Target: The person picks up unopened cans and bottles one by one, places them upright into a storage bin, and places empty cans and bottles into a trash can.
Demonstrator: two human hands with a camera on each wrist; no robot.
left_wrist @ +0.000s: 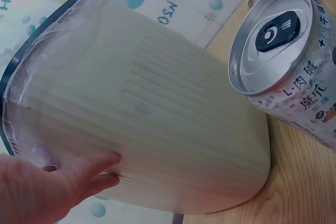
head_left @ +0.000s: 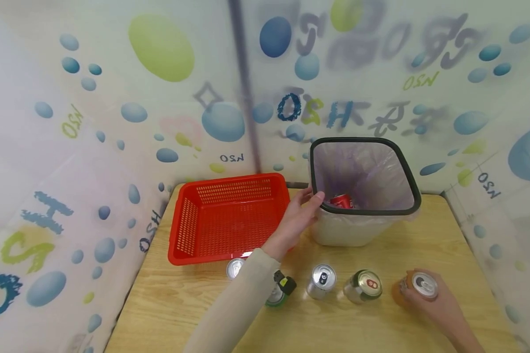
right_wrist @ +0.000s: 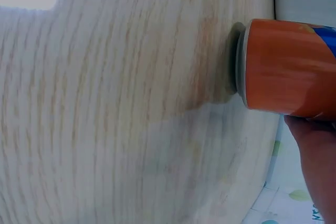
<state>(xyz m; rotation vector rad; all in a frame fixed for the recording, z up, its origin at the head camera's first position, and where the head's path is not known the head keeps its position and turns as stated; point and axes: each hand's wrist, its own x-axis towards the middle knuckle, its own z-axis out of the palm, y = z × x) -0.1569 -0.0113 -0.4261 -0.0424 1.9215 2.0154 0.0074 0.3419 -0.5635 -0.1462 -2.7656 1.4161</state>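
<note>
My right hand [head_left: 439, 299] grips an orange can [head_left: 402, 293] at the right of the table. In the right wrist view the can's base [right_wrist: 242, 66] is close to the wood, and I cannot tell whether it touches. My left hand [head_left: 302, 211] rests against the left front corner of a whitish bin [head_left: 342, 233], just below its black rim. In the left wrist view its extended fingers [left_wrist: 100, 162] touch the bin's side. Inside the bin's thin plastic liner [head_left: 380, 171] lies a red can [head_left: 342, 201].
A red perforated basket [head_left: 229, 257] stands left of the bin. In front are a silver can [head_left: 322, 282], a dark-green and gold can [head_left: 363, 286], a green can [head_left: 276, 296] partly behind my left wrist, and another can [head_left: 235, 268] by the basket. Patterned walls enclose the wooden table [head_left: 159, 309].
</note>
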